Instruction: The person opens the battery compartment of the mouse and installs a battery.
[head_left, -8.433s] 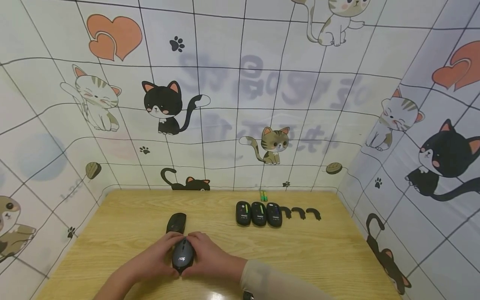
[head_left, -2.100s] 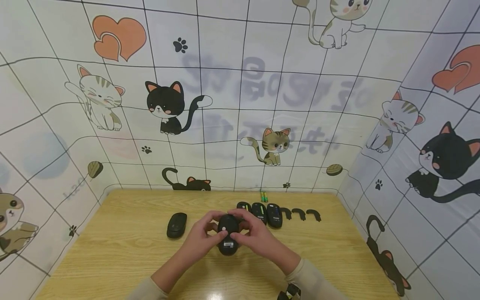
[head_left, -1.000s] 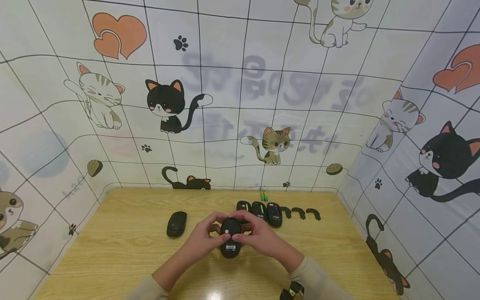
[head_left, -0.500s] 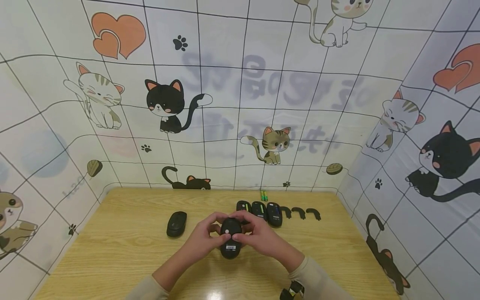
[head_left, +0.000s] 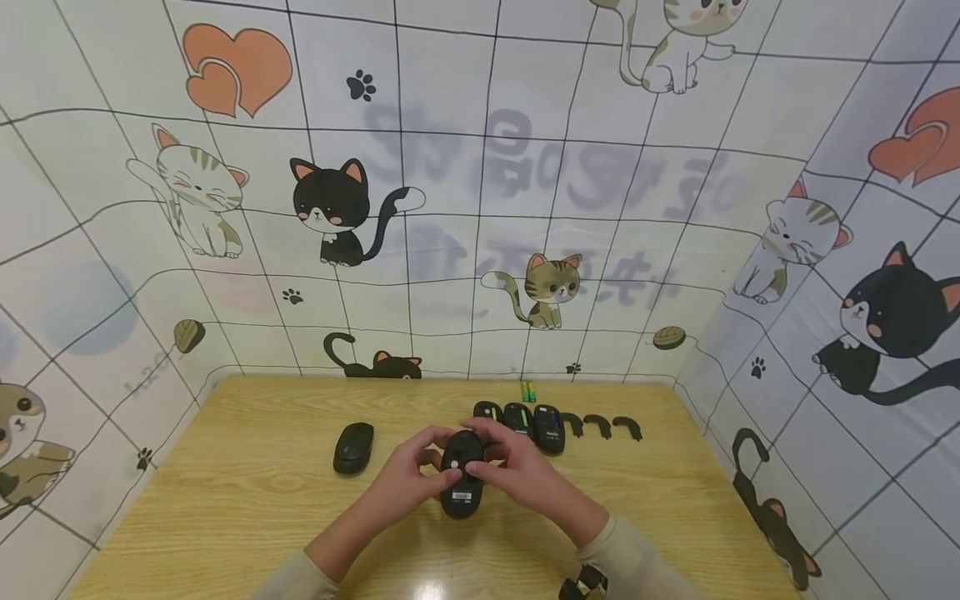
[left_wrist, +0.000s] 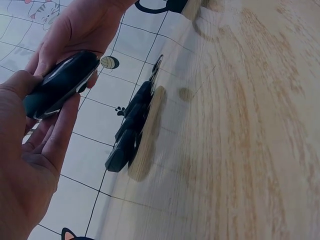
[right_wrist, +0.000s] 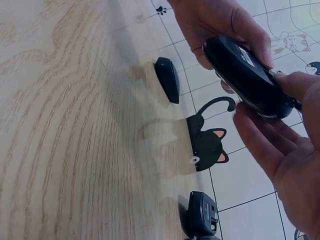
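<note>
A black computer mouse (head_left: pixel 462 497) is held just above the middle of the table, its underside with a white label turned up toward the head camera. My left hand (head_left: pixel 414 468) grips its left side, thumb on the underside and fingers beneath. From the other side my right hand (head_left: pixel 525 471) holds it the same way, with the thumb tip near the middle of the underside. The left wrist view shows the mouse (left_wrist: pixel 62 85) raised off the wood between both hands. In the right wrist view the label side of the mouse (right_wrist: pixel 245 70) faces away.
Another dark mouse (head_left: pixel 353 448) lies to the left. Behind my right hand stand three upturned mice (head_left: pixel 550 431) in a row, partly covered by it. Three curved black pieces (head_left: pixel 597 427) lie right of them, and two green batteries (head_left: pixel 528 392) behind. A cat-patterned sheet surrounds the table (head_left: pixel 225 500).
Since the oldest frame, both hands have moved right from beside the left mouse, and the held mouse has been turned underside up. Lately my right thumb and forefinger shifted slightly.
</note>
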